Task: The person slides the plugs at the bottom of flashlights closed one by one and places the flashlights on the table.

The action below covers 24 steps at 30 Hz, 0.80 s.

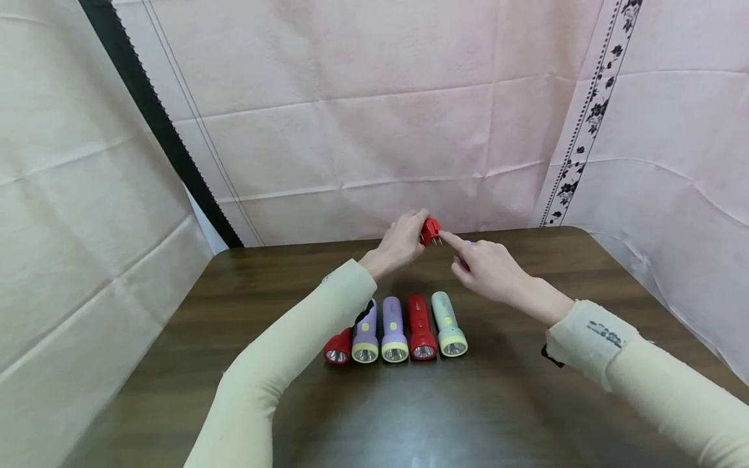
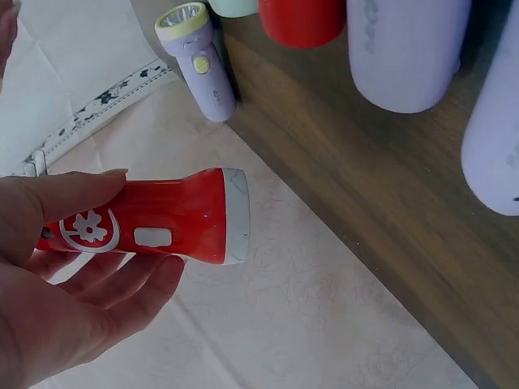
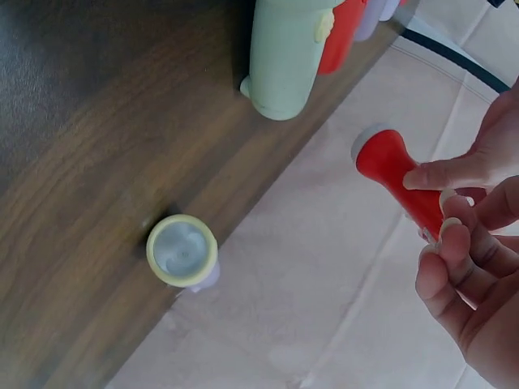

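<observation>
My left hand (image 1: 400, 242) holds a red flashlight (image 2: 174, 217) over the far table edge. In the left wrist view it lies sideways between thumb and fingers, showing a white lens rim, a white switch and a flower print. Metal prongs (image 1: 435, 242) stick out of its tail. My right hand (image 1: 490, 268) has its index finger extended to the tail by the prongs, with the thumb apart. The right wrist view shows the right fingertips (image 3: 456, 243) close to the tail; exact contact is hard to see.
On the brown wooden table (image 1: 363, 416) several flashlights lie in a row: red (image 1: 337, 346), purple (image 1: 393, 325), another red (image 1: 420, 325), mint green (image 1: 447, 322). Another purple flashlight (image 2: 203, 69) is near the far edge, mostly behind my right hand in the head view. Pale cloth (image 1: 374, 130) hangs behind.
</observation>
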### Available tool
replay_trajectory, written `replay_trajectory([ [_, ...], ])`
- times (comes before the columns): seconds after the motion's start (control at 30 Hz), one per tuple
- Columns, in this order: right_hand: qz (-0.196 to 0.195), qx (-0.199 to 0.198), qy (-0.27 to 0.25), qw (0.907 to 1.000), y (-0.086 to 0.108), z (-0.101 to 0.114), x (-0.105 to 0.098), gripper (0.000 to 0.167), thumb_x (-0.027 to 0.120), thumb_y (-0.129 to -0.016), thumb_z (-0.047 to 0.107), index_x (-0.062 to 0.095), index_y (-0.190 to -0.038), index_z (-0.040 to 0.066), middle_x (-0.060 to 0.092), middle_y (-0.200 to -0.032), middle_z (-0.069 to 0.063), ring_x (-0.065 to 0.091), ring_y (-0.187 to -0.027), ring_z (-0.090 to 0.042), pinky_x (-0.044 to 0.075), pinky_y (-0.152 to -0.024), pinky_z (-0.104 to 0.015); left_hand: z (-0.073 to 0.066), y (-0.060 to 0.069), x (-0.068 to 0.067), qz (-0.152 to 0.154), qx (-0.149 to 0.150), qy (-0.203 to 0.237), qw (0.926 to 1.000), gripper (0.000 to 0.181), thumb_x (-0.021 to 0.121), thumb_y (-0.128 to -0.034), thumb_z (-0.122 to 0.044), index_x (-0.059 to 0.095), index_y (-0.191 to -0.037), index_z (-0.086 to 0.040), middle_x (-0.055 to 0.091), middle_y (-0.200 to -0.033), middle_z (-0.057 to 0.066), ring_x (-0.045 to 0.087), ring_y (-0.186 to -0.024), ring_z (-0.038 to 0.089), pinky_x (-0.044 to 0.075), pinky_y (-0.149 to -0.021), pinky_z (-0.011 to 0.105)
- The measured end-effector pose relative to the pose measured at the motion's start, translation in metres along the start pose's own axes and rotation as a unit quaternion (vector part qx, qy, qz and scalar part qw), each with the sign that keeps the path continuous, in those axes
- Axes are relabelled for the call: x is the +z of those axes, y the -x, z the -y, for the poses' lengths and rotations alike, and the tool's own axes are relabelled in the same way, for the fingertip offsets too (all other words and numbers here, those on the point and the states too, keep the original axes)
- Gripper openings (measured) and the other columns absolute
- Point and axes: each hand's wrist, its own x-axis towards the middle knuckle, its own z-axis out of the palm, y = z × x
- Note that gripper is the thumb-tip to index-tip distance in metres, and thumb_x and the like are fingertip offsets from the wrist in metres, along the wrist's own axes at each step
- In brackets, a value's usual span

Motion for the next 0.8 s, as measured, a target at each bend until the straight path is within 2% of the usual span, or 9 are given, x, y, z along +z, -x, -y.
replay_trajectory([
  [0.23, 0.0, -0.008, 0.004, 1.0, 0.0008, 0.0031, 0.0039, 0.053, 0.055, -0.082, 0.008, 0.054, -0.135, 0.009, 0.043, -0.056, 0.002, 0.035, -0.049, -0.012, 0.032, -0.046, -0.03, 0.0022, 0.0072, -0.002, -0.005, 0.039, 0.02, 0.999, 0.036, 0.055, -0.079, 0.01, 0.055, -0.108, -0.012, 0.06, -0.096, 0.006, 0.056, -0.087, 0.019, 0.049, -0.07, 0.034],
  [0.4, -0.001, -0.009, 0.005, 0.9999, 0.0007, 0.0033, 0.0055, 0.052, 0.055, -0.082, 0.007, 0.054, -0.134, 0.009, 0.044, -0.057, 0.001, 0.036, -0.05, -0.012, 0.031, -0.045, -0.029, 0.0042, 0.0073, -0.0037, -0.007, 0.048, 0.02, 0.9986, 0.036, 0.054, -0.0778, 0.011, 0.055, -0.105, -0.012, 0.06, -0.093, 0.004, 0.055, -0.084, 0.018, 0.046, -0.068, 0.033],
  [0.63, -0.029, -0.012, 0.003, 0.9995, 0.0004, 0.0047, 0.0071, 0.05, 0.055, -0.081, 0.006, 0.056, -0.131, 0.009, 0.045, -0.056, 0.001, 0.036, -0.048, -0.012, 0.032, -0.044, -0.03, 0.0008, 0.0087, -0.0055, -0.002, 0.061, 0.033, 0.9976, 0.037, 0.058, -0.078, 0.011, 0.056, -0.106, -0.012, 0.062, -0.092, 0.004, 0.056, -0.082, 0.017, 0.047, -0.069, 0.031],
  [0.8, -0.026, -0.002, -0.001, 0.9997, -0.0013, 0.0096, 0.0071, 0.05, 0.056, -0.081, 0.004, 0.059, -0.13, 0.008, 0.044, -0.056, -0.001, 0.033, -0.049, -0.012, 0.031, -0.044, -0.029, 0.002, 0.0097, -0.0075, -0.01, 0.066, 0.044, 0.9968, 0.036, 0.059, -0.0775, 0.01, 0.058, -0.105, -0.012, 0.064, -0.089, 0.003, 0.057, -0.08, 0.017, 0.047, -0.069, 0.03],
])
